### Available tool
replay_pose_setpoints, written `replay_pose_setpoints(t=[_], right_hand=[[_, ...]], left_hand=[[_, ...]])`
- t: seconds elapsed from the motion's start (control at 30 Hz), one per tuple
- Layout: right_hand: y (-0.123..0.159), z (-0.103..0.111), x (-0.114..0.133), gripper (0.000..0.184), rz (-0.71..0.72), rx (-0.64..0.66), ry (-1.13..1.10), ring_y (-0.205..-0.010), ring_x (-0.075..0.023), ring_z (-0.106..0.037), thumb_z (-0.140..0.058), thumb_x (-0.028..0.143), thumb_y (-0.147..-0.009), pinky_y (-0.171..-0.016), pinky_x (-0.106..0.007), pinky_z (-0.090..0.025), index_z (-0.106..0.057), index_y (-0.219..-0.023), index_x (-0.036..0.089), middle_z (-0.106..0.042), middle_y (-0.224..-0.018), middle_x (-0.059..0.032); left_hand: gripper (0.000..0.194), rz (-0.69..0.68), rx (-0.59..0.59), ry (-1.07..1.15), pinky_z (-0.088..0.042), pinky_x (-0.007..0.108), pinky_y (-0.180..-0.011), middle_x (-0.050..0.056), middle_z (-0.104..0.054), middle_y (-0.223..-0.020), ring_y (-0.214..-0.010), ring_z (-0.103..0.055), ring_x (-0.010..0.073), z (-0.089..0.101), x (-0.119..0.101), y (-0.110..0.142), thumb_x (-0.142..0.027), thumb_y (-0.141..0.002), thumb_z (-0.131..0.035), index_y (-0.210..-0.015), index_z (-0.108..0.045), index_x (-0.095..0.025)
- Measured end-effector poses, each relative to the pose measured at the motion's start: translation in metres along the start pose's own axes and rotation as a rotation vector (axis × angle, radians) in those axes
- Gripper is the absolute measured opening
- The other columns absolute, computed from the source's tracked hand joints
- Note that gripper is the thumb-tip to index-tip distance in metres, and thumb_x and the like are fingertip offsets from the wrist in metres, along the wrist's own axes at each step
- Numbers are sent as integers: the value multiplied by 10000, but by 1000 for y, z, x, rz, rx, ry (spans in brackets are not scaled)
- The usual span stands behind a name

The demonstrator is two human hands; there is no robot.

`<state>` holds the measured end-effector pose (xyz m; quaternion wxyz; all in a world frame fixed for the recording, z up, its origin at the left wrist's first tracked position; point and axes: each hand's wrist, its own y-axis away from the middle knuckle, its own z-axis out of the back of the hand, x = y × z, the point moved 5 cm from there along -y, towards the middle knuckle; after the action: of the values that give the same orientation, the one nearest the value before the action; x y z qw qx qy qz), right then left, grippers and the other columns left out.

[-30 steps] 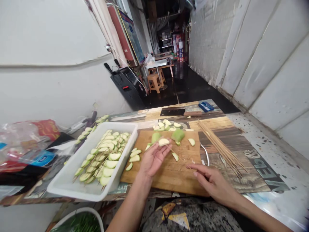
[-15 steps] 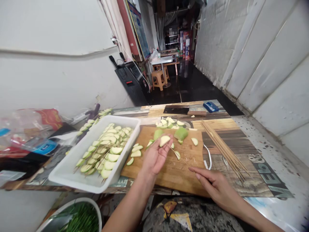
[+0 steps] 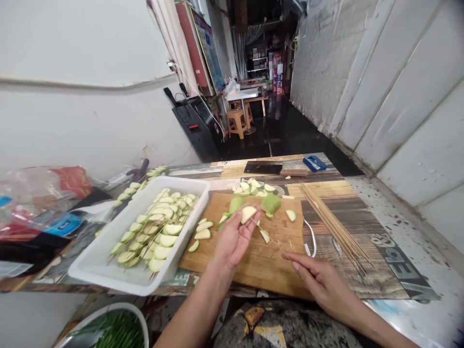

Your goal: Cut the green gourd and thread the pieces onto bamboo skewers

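Note:
My left hand is palm up over the cutting board, its fingers closed around a half-moon slice of pale vegetable with green skin. Between the fingertips of my right hand is the near end of a thin wooden skewer. The skewer's far end reaches the slice; whether it has gone in I cannot tell. More cut slices lie on the board, with larger green chunks behind my left hand. A white tray on the left holds several skewers of threaded slices.
Loose skewers lie right of the board. Behind it are a pile of slices, a cleaver and a blue box. Plastic bags sit at far left. A bowl of green stalks stands below the table edge.
The skewer's far end now meets the slice in my left hand. Both hands keep nearly the same place; the view has shifted slightly.

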<state>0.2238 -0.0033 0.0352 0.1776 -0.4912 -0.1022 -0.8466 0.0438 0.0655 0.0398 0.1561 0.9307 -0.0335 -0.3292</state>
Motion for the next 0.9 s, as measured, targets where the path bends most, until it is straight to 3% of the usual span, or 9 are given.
replay_pose_setpoints(t=[0.23, 0.37, 0.5, 0.63, 0.73, 0.9], right_hand=[[-11, -6, -2, 320, 7, -35, -41, -873, -197, -614, -399, 332, -878, -761, -286, -465, -610, -1055, 170, -672, -953, -72], [-23, -9, -6, 301, 6, -78, -88, -675, -165, -597, -392, 334, -878, -611, -245, -445, -638, -896, 161, -663, -752, -40], [-27, -10, -6, 304, 22, -109, -104, -661, -161, -577, -393, 311, -875, -579, -234, -420, -641, -938, 147, -628, -679, -33], [-26, -12, -7, 334, 6, -121, -79, -526, -146, -509, -372, 318, -879, -465, -221, -352, -632, -976, 131, -501, -498, 11], [-27, -13, -8, 339, 5, -130, -64, -502, -140, -481, -368, 317, -878, -447, -221, -326, -633, -966, 126, -484, -496, 13], [-31, -14, -9, 319, 11, -134, -90, -558, -137, -503, -374, 303, -873, -504, -225, -361, -632, -960, 137, -589, -646, -20]], left_hand=[[153, -97, 39, -81, -430, 397, -944, 158, -652, -986, -974, -608, 234, -3, 5, -6, -113, -814, -497, -942, -570, -72], [93, -41, 27, -104, -451, 427, -906, 172, -663, -925, -933, -625, 255, -4, 9, -13, -141, -822, -497, -843, -557, -73], [73, 17, -3, -111, -477, 446, -858, 172, -666, -903, -909, -633, 268, -5, 12, -19, -149, -823, -502, -822, -535, -84], [48, 23, -52, -113, -492, 423, -841, 165, -665, -898, -897, -638, 260, -7, 15, -23, -112, -814, -502, -820, -534, -77], [44, 3, -63, -120, -498, 418, -833, 161, -665, -864, -878, -643, 262, -7, 16, -25, -100, -803, -511, -808, -541, -69], [36, -12, -100, -95, -501, 441, -820, 137, -668, -826, -853, -651, 258, -6, 16, -25, -91, -791, -513, -786, -547, -82]])
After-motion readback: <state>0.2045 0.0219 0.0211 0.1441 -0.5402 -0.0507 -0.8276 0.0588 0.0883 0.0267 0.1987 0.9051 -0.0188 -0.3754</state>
